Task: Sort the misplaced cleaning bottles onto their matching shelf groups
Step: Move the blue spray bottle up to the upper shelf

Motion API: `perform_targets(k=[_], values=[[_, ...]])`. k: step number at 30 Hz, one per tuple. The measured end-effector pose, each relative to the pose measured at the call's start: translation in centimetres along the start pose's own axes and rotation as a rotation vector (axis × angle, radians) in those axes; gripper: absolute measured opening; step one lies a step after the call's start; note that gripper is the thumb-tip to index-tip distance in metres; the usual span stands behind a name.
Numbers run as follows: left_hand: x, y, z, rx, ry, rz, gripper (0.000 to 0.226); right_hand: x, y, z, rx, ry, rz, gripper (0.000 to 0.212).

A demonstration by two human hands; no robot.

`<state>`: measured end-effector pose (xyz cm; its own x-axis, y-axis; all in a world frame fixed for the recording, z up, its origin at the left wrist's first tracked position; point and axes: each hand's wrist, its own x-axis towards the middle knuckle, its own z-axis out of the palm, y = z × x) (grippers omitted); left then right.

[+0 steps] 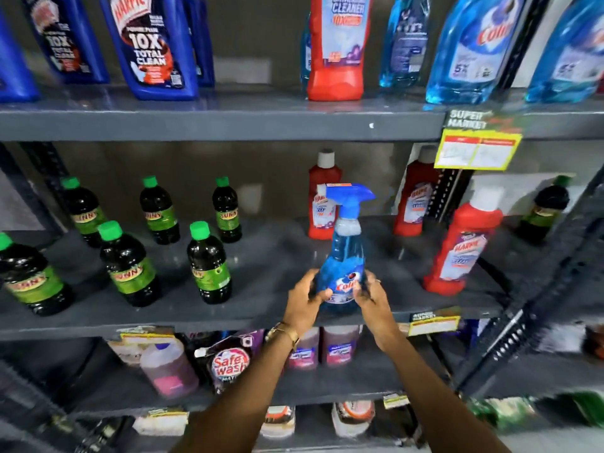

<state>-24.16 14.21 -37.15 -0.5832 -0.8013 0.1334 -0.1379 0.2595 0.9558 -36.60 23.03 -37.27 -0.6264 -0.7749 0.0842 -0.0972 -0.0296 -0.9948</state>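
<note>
my left hand (305,297) and right hand (371,294) are both closed around the lower body of the blue spray bottle (343,256), one on each side. it stands upright near the front edge of the middle shelf (261,263), between the green-capped dark bottles (209,266) and the red bottles (457,246). more blue bottles (470,50) stand at the right end of the top shelf (228,124).

Dim, even light; blurred, bowed edges
</note>
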Motion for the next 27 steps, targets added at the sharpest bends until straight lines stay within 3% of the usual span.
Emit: perform_targets(k=[6,10,16,20,23,27], values=[[-8.0,2.0,-2.4,-0.011,0.052,0.071,0.037,-7.3,-2.4,0.2,-0.049,-0.112,-0.137,0.034],[-10.0,8.3,-6.1,-0.032,0.103,0.185,0.043,-9.0,-9.5,1.0,-0.060,-0.146,-0.338,0.035],[-8.1,21.9,-12.3,0.048,0.248,0.538,0.058,-7.0,-23.9,3.6,-0.080,0.006,-0.713,0.031],[-4.7,28.7,-15.2,0.113,0.371,0.700,0.039,-4.2,-32.1,5.4,-0.092,0.119,-0.894,0.034],[-1.7,31.5,-17.0,0.115,0.399,0.717,0.035,-1.0,-35.6,7.3,-0.196,0.157,-0.891,0.036],[2.2,31.4,-18.9,0.185,0.411,0.607,0.034,2.9,-36.7,9.6,-0.251,0.136,-0.783,0.030]])
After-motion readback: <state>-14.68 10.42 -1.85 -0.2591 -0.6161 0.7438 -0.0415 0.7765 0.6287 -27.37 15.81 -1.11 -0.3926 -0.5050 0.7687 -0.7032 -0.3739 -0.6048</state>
